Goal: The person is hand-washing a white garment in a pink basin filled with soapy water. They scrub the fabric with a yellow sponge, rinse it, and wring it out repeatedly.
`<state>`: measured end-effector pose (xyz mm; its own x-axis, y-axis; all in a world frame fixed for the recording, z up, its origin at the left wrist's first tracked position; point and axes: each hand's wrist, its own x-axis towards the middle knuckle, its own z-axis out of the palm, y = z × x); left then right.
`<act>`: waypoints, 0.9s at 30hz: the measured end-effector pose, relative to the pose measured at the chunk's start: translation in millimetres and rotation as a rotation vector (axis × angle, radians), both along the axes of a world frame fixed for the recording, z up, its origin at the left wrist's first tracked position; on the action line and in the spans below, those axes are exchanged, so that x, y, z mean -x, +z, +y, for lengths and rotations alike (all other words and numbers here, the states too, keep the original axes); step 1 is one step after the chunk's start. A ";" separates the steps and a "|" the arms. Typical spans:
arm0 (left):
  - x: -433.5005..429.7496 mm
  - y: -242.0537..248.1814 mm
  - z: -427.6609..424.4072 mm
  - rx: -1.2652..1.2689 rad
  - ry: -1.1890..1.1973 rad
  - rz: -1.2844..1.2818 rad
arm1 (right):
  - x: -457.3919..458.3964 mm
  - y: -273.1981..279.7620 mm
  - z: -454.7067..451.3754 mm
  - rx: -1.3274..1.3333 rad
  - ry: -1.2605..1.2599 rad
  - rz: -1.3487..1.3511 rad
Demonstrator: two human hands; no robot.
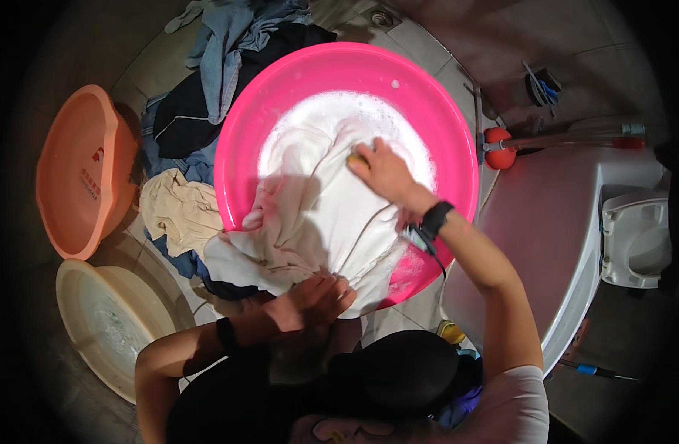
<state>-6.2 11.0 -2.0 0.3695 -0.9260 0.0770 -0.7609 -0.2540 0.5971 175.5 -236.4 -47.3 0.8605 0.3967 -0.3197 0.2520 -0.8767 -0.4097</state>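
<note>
A large pink plastic basin stands before me with white suds in it. A white cloth garment spreads from the suds over the basin's near rim. Within the basin, my right hand grips a small yellowish block, perhaps soap or a brush, against the wet fabric. My left hand clutches the garment at the near rim, its fingers curled over the cloth. A black band with a small corded device sits at my right wrist.
Left of the basin lie a cream garment, dark clothes and blue denim. An orange basin leans farther left, above a beige basin holding water. At right are a bathtub, a red ball-shaped object and a toilet.
</note>
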 end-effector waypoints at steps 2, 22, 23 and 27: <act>-2.3 5.0 1.1 0.068 0.050 0.044 | -11.5 -11.5 -14.0 -0.001 -0.040 -0.040; -39.1 55.2 -15.8 -0.036 0.285 0.185 | 99.9 90.8 -95.5 -0.035 -0.127 0.566; -33.4 53.4 -20.3 -0.025 0.238 0.194 | 93.3 100.5 -101.4 -0.017 -0.091 0.567; -15.6 34.9 -19.2 0.029 0.210 -0.064 | 50.7 112.7 -89.5 0.184 -0.055 0.393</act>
<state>9.4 -8.2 33.0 0.5472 -0.8265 0.1323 -0.7298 -0.3937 0.5589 124.9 -325.8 65.4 0.6777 0.2591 -0.6882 0.0585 -0.9519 -0.3008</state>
